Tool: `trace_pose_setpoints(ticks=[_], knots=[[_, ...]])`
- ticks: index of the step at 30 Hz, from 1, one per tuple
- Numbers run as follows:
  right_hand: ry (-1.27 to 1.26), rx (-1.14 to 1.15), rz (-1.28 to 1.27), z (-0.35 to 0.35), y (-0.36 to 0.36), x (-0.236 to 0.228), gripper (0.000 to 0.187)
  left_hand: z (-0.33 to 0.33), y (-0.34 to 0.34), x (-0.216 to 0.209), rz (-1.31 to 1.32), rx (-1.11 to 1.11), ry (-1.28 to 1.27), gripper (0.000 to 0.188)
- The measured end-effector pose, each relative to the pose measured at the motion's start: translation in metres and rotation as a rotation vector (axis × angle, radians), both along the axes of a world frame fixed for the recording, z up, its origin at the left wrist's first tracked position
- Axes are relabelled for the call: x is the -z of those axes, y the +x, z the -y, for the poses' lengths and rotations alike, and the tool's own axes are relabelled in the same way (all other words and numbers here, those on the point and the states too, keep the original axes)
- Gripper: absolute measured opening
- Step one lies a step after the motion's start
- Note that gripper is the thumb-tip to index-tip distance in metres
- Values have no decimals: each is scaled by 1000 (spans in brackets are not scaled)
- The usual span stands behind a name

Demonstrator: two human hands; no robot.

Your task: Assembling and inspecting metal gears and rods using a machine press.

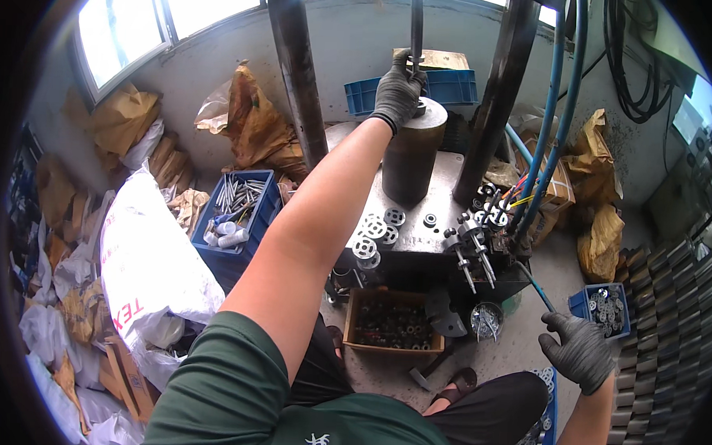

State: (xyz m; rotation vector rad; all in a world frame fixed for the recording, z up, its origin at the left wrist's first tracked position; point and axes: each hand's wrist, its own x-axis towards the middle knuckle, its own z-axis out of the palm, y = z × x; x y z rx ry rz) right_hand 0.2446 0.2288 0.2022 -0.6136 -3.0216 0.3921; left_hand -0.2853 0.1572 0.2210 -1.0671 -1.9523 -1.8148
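Observation:
My left hand (397, 87), in a dark glove, reaches up and is closed around a small metal part on the thin vertical rod (416, 21) just above a dark steel cylinder (412, 154). The cylinder stands on the press table (435, 198) between two upright columns. My right hand (577, 352), also gloved, is low at the right, its fingers curled round the end of a thin blue lever (538, 288) that comes off the machine's valve block (481, 227). Several perforated metal discs (374, 232) lie on the table's front left.
A cardboard box of dark parts (392, 322) sits under the table. A blue crate of metal rods (239, 207) and a white sack (147, 254) are on the left. A small blue crate of discs (608, 306) and stacked dark trays (670, 328) are on the right.

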Motion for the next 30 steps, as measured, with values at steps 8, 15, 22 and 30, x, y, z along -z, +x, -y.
trace_pose_setpoints(ticks=[8, 15, 22, 30], knots=[[-16, 48, -95, 8, 18, 23, 35, -1, -1, -2, -42, -76, -107, 52], [-20, 101, -77, 14, 37, 49, 27, 0, 0, -3, -39, -74, -95, 51], [40, 131, -77, 20, 37, 51, 17, 1, 2, -2, -86, -85, -125, 52], [106, 136, -143, 24, 37, 54, 13, 0, -1, -1, -89, -75, -103, 52]])
